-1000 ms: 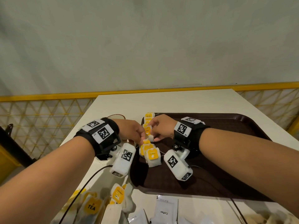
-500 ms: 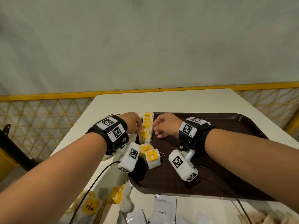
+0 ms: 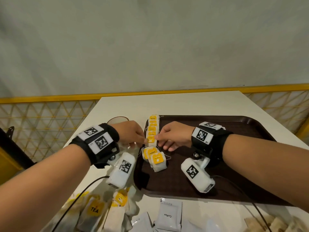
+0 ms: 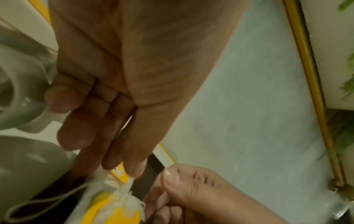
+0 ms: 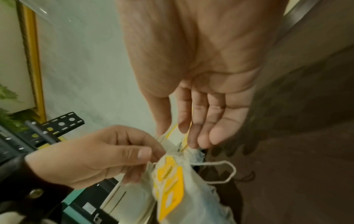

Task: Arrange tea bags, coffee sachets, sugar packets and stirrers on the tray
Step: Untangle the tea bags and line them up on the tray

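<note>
A dark brown tray lies on the white table. Along its left edge stands a row of tea bags with yellow tags. My left hand and right hand meet at the near end of the row. Each pinches the nearest tea bag between thumb and fingers. In the left wrist view my fingertips grip its paper top. In the right wrist view the thumb and forefinger hold its yellow tag. Two more tea bags lie loose just in front.
On the table near me are a heap of tea bags, white coffee sachets and brownish packets. A pale cup stands behind my left wrist. Cables run from both wrist cameras. A yellow mesh railing borders the table.
Both hands carried a tea bag from above the loose pair to the near end of the row and still hold it there. My view has shifted a little.
</note>
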A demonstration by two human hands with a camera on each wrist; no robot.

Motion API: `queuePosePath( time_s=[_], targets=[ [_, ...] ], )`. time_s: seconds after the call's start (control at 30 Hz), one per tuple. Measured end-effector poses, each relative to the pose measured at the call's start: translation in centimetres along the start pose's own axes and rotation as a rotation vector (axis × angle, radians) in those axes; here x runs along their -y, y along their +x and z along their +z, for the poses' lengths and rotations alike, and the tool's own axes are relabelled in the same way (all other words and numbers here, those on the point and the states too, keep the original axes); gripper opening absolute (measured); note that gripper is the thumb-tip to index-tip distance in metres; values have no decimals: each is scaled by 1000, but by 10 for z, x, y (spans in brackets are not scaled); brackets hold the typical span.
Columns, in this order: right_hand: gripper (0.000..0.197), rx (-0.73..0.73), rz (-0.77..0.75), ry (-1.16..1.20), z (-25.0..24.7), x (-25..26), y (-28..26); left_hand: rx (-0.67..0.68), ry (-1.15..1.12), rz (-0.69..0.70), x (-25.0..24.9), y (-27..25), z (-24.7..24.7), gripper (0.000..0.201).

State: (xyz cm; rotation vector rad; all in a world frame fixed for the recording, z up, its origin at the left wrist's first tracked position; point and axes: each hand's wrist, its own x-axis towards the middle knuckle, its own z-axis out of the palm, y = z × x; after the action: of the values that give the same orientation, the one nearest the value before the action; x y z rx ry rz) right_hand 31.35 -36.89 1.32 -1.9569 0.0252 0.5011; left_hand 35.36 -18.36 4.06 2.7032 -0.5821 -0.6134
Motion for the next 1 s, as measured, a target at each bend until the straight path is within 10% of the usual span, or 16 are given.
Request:
queuePosePath(
  time_s=[0.17,0.8,1.0],
  targets=[
    [25,158,-16,-169,4,-8,-21,112,38,97,-4,-14,4,18],
    [28,-146,-35,113,28,-19,-10,-307,-215,-1,-9,2,17,8],
    [28,-91,-46,113,30,-19,-18,-182,-264,-16,0,-22,24,8]
  ],
)
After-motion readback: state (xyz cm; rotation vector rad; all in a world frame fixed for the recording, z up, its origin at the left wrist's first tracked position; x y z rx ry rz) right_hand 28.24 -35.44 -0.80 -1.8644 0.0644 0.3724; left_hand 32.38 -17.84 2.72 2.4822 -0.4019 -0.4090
